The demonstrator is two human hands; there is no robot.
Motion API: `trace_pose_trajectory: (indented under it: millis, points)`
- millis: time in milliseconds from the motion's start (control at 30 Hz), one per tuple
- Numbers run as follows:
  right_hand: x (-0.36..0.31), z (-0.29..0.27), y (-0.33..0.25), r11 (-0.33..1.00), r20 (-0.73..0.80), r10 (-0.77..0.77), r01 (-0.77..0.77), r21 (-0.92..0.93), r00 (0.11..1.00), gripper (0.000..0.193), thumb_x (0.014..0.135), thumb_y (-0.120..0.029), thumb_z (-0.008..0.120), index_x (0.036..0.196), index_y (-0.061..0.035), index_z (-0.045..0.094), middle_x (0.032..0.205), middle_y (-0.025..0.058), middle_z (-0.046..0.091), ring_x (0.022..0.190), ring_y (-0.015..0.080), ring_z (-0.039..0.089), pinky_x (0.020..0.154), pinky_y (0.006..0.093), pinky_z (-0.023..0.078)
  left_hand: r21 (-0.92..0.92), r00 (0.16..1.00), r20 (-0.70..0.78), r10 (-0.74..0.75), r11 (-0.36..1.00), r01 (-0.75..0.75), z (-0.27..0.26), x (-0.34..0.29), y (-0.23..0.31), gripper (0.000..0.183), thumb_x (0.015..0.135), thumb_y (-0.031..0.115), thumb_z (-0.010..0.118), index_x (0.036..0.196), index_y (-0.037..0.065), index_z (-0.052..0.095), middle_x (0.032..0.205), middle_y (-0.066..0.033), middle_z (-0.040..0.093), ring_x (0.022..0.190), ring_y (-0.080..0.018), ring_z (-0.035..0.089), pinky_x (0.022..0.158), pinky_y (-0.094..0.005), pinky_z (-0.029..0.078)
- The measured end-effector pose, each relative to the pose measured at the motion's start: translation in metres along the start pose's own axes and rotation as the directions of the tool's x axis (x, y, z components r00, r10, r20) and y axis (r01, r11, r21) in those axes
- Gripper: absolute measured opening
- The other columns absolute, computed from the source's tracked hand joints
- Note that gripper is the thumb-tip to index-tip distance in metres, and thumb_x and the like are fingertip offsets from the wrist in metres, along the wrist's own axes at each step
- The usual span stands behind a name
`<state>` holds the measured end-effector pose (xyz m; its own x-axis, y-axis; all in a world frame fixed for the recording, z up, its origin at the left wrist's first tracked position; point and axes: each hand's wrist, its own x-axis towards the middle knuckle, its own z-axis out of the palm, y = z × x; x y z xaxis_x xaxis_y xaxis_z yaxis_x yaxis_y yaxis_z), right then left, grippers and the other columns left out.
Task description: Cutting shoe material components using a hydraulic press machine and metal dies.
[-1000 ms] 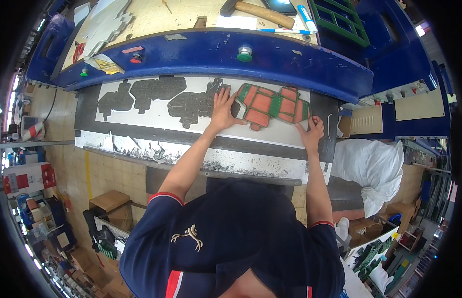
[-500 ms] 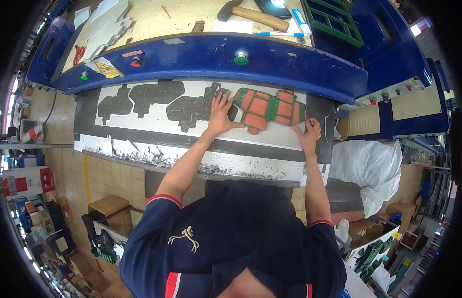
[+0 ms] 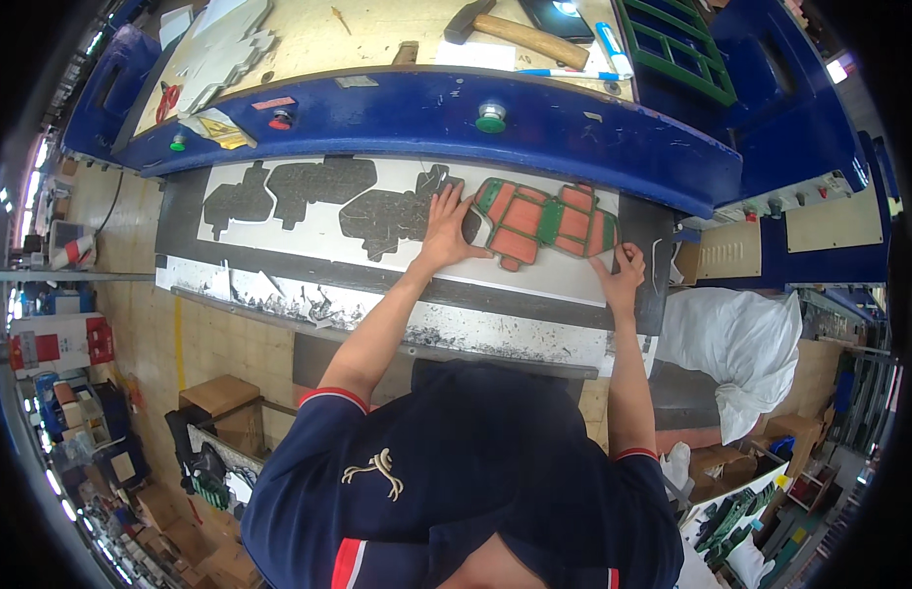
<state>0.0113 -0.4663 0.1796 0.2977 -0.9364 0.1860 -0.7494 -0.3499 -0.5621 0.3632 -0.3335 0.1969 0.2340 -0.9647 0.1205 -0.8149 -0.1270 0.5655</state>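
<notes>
A cutting die point(image 3: 520, 216) with red and green padding and a stepped outline lies on a white sheet point(image 3: 534, 280), towards its right end. My left hand point(image 3: 448, 233) grips the die's left end, its fingers spread and its thumb along the lower edge. At the lower right corner, my right hand point(image 3: 623, 275) holds the die's edge between thumb and bent fingers. Left of the die, several dark shapes point(image 3: 323, 187) with a similar outline show in the sheet. My left hand partly covers the nearest dark shape point(image 3: 377, 221).
Behind the sheet runs a blue machine beam point(image 3: 397, 113) with a green button point(image 3: 490, 119) and a red one point(image 3: 281, 120). On top lie a hammer point(image 3: 529, 39), a marker point(image 3: 613, 49) and red scissors point(image 3: 167, 101). White scraps point(image 3: 269, 285) litter the front edge; a white sack point(image 3: 735, 344) stands right.
The whole view has shifted slightly. Both hands keep nearly the same hold, and the die shows no clear movement against the sheet.
</notes>
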Motion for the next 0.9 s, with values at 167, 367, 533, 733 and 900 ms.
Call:
trace_pose_trajectory:
  millis: [167,367,533,733,900]
  points:
    - [0.005,-0.002,0.014,0.981,0.019,0.028,-0.031,0.192,0.999,0.048,0.084,-0.036,0.075,0.123,-0.0087,0.066,0.120,0.0089,0.055,0.115,0.0265,0.049,0.100,0.0374,0.038,-0.011,0.999,0.034,-0.003,1.000,0.003,-0.002,-0.002,-0.001,0.119,0.047,0.052,0.090,0.142,0.001,0.041,0.154,-0.0252,0.023,0.147,-0.0395,0.013,0.120,-0.0539,0.008]
    - [0.006,0.003,0.024,0.981,0.050,0.097,-0.104,0.163,0.994,0.043,0.088,-0.037,0.070,0.116,-0.0051,0.069,0.122,0.0081,0.055,0.114,0.0254,0.049,0.100,0.0363,0.038,-0.033,1.000,0.009,-0.005,0.999,0.005,-0.003,-0.002,0.004,0.118,0.046,0.052,0.091,0.141,0.002,0.043,0.154,-0.0245,0.026,0.146,-0.0396,0.015,0.120,-0.0537,0.008]
    - [0.007,0.000,0.020,0.982,0.060,0.100,-0.109,0.154,0.993,0.043,0.088,-0.038,0.071,0.116,-0.0052,0.069,0.123,0.0074,0.054,0.113,0.0252,0.049,0.100,0.0367,0.038,-0.031,1.000,-0.007,0.008,0.999,-0.008,-0.002,-0.001,0.002,0.118,0.044,0.052,0.091,0.140,0.002,0.045,0.153,-0.0238,0.028,0.146,-0.0392,0.018,0.119,-0.0536,0.010]
    - [0.007,0.002,0.015,0.986,0.046,0.089,-0.094,0.134,0.995,0.043,0.086,-0.039,0.072,0.114,-0.0063,0.070,0.122,0.0064,0.054,0.111,0.0253,0.049,0.099,0.0367,0.039,0.016,1.000,-0.016,0.002,1.000,-0.001,0.001,-0.002,-0.005,0.116,0.044,0.052,0.091,0.139,0.000,0.047,0.154,-0.0219,0.029,0.145,-0.0387,0.020,0.119,-0.0536,0.011]
    - [0.007,0.002,0.014,0.986,0.038,0.083,-0.087,0.139,0.996,0.043,0.085,-0.040,0.073,0.112,-0.0065,0.071,0.121,0.0068,0.054,0.111,0.0255,0.049,0.099,0.0369,0.038,0.016,1.000,-0.023,0.005,1.000,-0.005,0.003,-0.002,-0.004,0.116,0.044,0.052,0.091,0.138,0.000,0.048,0.153,-0.0215,0.031,0.145,-0.0389,0.020,0.119,-0.0538,0.012]
